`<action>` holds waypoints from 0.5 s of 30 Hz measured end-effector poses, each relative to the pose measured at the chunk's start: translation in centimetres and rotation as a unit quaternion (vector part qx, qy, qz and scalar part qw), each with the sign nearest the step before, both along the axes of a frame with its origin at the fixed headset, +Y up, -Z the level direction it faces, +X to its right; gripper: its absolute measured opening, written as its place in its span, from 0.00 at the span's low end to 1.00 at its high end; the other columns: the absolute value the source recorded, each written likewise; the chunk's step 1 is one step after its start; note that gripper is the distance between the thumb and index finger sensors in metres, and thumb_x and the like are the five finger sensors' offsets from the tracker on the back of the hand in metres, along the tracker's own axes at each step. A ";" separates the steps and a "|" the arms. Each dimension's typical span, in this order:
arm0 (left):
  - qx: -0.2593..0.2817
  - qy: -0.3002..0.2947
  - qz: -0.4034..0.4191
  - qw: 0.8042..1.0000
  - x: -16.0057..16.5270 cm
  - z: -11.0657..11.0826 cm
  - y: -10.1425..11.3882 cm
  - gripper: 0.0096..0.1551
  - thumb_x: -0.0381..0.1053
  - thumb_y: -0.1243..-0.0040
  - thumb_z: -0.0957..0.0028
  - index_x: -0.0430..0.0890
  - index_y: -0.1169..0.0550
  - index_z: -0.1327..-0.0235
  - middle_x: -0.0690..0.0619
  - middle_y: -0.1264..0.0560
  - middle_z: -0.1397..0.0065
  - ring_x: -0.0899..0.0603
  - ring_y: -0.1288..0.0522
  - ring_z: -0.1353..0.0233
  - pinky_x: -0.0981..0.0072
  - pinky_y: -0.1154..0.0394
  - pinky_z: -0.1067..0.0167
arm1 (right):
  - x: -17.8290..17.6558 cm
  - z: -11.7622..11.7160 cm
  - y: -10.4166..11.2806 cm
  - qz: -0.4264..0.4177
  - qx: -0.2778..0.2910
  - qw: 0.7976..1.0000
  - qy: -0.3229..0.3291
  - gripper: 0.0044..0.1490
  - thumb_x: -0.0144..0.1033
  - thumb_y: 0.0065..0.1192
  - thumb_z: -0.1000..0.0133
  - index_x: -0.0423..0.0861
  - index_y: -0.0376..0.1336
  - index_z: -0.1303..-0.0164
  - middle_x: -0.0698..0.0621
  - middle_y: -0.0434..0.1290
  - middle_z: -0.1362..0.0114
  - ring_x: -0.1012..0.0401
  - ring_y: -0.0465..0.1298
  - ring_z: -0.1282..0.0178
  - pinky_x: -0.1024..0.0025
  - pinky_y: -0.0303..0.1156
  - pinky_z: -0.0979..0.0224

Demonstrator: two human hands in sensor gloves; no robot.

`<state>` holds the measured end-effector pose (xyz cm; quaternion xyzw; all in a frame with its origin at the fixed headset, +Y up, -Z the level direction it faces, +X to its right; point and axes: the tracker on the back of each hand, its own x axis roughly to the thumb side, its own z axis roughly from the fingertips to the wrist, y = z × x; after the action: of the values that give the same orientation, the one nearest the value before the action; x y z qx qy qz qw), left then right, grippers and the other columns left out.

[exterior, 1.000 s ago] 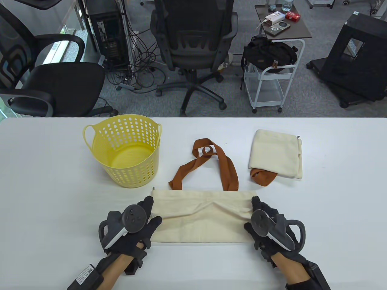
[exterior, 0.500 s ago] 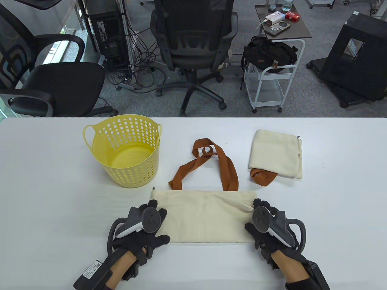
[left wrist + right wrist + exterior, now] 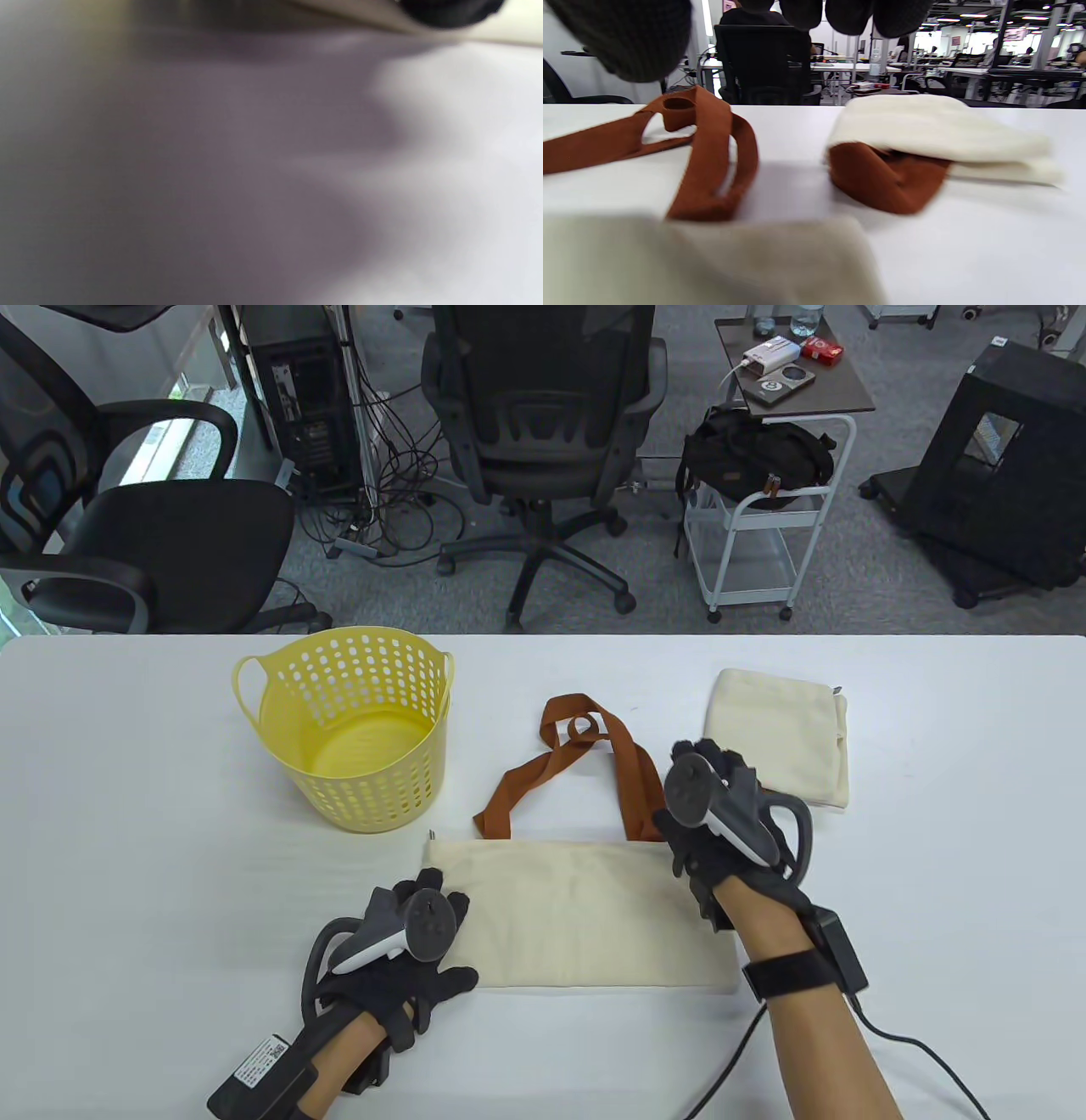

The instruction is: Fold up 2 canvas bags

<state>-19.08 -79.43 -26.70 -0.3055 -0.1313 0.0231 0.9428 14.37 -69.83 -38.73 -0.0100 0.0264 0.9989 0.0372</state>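
Nearest the front edge of the white worktop (image 3: 127,831), the left hand (image 3: 399,959) lies on the near-left corner of the half-folded canvas bag (image 3: 577,912), fingers spread and flat on the cloth. Left wrist view is blurred; only a dark fingertip against pale fabric can be made out there. Bag body lies as a flat cream band across the middle of the worktop, with its brown straps (image 3: 632,780) trailing away from its far edge in loose loops. Right hand (image 3: 721,827) hovers over the bag's far-right corner, just beside the right strap; fingers hang loose and apart, holding nothing, as the right wrist view shows. Further back on the right, the second canvas bag (image 3: 776,734) sits already folded, a brown strap end poking from its near side. On the far left stands a yellow perforated basket (image 3: 348,738), upright.
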 end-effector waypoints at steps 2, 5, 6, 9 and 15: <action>0.002 0.003 -0.007 1.000 0.1 0.0 0.1 0.53 0.69 0.46 0.58 0.60 0.57 0.25 0.55 0.76 0.22 0.35 0.67 0.16 0.34 0.64 0.22 | -1.9 -2.7 0.3 0.009 -0.005 1.000 0.001 0.50 0.49 0.71 0.50 0.60 0.46 0.21 0.52 0.46 0.12 0.47 0.49 0.12 0.44 0.53 0.15; 0.001 0.001 -0.006 1.000 0.1 0.0 0.1 0.53 0.69 0.46 0.58 0.59 0.57 0.25 0.54 0.76 0.22 0.34 0.67 0.16 0.34 0.64 0.22 | -4.4 -5.7 -0.1 0.023 -0.029 0.999 0.009 0.50 0.47 0.72 0.49 0.63 0.46 0.22 0.54 0.44 0.12 0.49 0.46 0.11 0.44 0.51 0.14; 0.001 0.002 -0.004 1.000 0.0 0.0 0.0 0.54 0.69 0.46 0.58 0.59 0.57 0.25 0.55 0.76 0.22 0.35 0.67 0.16 0.34 0.64 0.22 | -5.3 -6.7 -0.5 0.033 -0.044 0.998 0.011 0.51 0.47 0.73 0.50 0.63 0.45 0.22 0.55 0.43 0.12 0.49 0.45 0.11 0.44 0.49 0.13; 0.002 0.001 -0.003 1.000 0.0 0.1 0.0 0.54 0.69 0.46 0.58 0.59 0.57 0.25 0.55 0.76 0.22 0.35 0.67 0.16 0.34 0.64 0.22 | -7.5 -9.0 -1.8 0.068 -0.070 0.995 0.031 0.56 0.46 0.75 0.51 0.65 0.40 0.22 0.55 0.38 0.12 0.50 0.41 0.11 0.44 0.46 0.12; 0.000 0.005 0.002 1.000 -0.1 0.1 0.0 0.53 0.69 0.46 0.58 0.60 0.57 0.25 0.55 0.76 0.22 0.35 0.68 0.16 0.35 0.65 0.22 | -9.9 -13.2 -5.3 0.148 -0.145 0.978 -0.006 0.61 0.39 0.74 0.48 0.69 0.33 0.25 0.58 0.32 0.13 0.51 0.34 0.11 0.45 0.40 0.11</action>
<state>-19.19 -79.45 -26.61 -0.3055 -0.1277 0.0268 0.9432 4.51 -75.10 -51.90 -0.0248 0.1693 0.9788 -0.1125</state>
